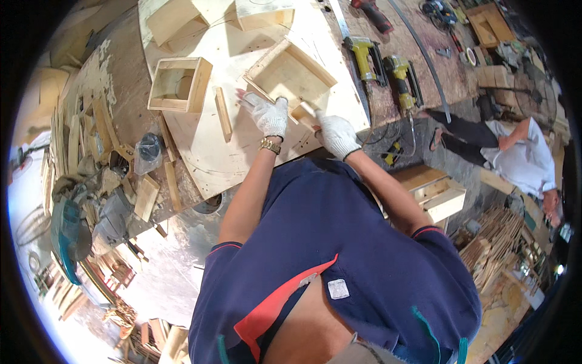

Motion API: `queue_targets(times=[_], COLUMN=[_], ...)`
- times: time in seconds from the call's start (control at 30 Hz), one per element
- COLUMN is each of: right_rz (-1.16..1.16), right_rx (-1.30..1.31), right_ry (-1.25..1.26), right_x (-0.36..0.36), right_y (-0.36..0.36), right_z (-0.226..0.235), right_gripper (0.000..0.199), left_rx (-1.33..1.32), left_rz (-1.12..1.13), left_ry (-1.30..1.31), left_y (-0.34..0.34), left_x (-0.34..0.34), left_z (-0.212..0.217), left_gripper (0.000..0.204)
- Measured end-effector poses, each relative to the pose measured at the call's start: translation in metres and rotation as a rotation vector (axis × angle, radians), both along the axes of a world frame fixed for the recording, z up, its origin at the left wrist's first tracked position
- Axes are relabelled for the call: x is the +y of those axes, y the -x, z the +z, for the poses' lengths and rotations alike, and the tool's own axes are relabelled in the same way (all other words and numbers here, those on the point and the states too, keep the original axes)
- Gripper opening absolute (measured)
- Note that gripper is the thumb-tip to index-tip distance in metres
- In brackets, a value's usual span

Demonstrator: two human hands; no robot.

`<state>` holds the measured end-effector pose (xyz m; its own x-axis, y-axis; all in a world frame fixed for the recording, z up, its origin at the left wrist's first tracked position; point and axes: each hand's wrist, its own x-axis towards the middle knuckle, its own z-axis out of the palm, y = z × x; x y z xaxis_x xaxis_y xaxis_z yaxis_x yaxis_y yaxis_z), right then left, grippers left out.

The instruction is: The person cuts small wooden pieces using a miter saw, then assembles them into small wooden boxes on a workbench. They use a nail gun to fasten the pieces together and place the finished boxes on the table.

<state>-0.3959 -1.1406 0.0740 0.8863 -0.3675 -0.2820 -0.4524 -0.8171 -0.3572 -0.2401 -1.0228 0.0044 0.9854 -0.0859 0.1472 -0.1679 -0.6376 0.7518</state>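
Note:
My left hand (268, 116), in a white knit glove with bare fingertips, lies with its fingers stretched out at the near left corner of a shallow open wooden box (290, 74). Whether it presses on the box wall is hard to tell. My right hand (338, 133), gloved too, grips a short wooden block (304, 113) close to the box's near side. A thin wood strip (223, 115) lies left of my left hand. Further left, a small wooden box with a framed opening (193, 85) rests on the pale plywood sheet (200, 148).
Two more wooden boxes (176, 23) (265, 14) stand at the far side. Two yellow-green nail guns (364, 59) (401, 82) and a red-black power tool (374, 15) lie right. Offcuts (147, 197) and a teal power tool (65, 239) are left. Another person (515, 151) is at the right.

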Motion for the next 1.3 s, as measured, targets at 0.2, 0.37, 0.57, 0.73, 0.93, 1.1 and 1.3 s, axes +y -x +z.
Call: queue_targets(times=[0.2, 0.37, 0.57, 0.73, 0.93, 1.1, 1.3], right_rz=[-0.165, -0.170, -0.148, -0.088, -0.031, 0.144, 0.178], right_rx=[-0.118, -0.231, -0.264, -0.295, -0.236, -0.152, 0.062], right_ry=[-0.131, -0.231, -0.294, -0.197, -0.297, -0.272, 0.027], right_x=[-0.034, -0.056, -0.066, -0.072, -0.081, -0.077, -0.061], right_y=[0.009, 0.020, 0.019, 0.017, 0.013, -0.002, -0.028], right_z=[0.021, 0.031, 0.016, 0.010, 0.025, 0.052, 0.041], right_gripper=[0.041, 0.041, 0.044, 0.045, 0.042, 0.048, 0.043], left_rx=[0.547, -0.168, -0.143, -0.088, -0.007, 0.420, 0.397], left_rz=[0.060, 0.019, 0.057, 0.128, 0.130, -0.024, -0.005], left_ry=[0.402, 0.440, 0.504, 0.329, 0.504, 0.370, 0.111], left_y=[-0.032, -0.051, -0.042, -0.043, -0.057, -0.047, -0.014], left_x=[-0.015, -0.010, -0.005, -0.002, -0.002, 0.021, 0.035], left_z=[0.046, 0.061, 0.029, -0.023, 0.038, 0.082, 0.028], left_gripper=[0.074, 0.085, 0.097, 0.100, 0.092, 0.100, 0.108])
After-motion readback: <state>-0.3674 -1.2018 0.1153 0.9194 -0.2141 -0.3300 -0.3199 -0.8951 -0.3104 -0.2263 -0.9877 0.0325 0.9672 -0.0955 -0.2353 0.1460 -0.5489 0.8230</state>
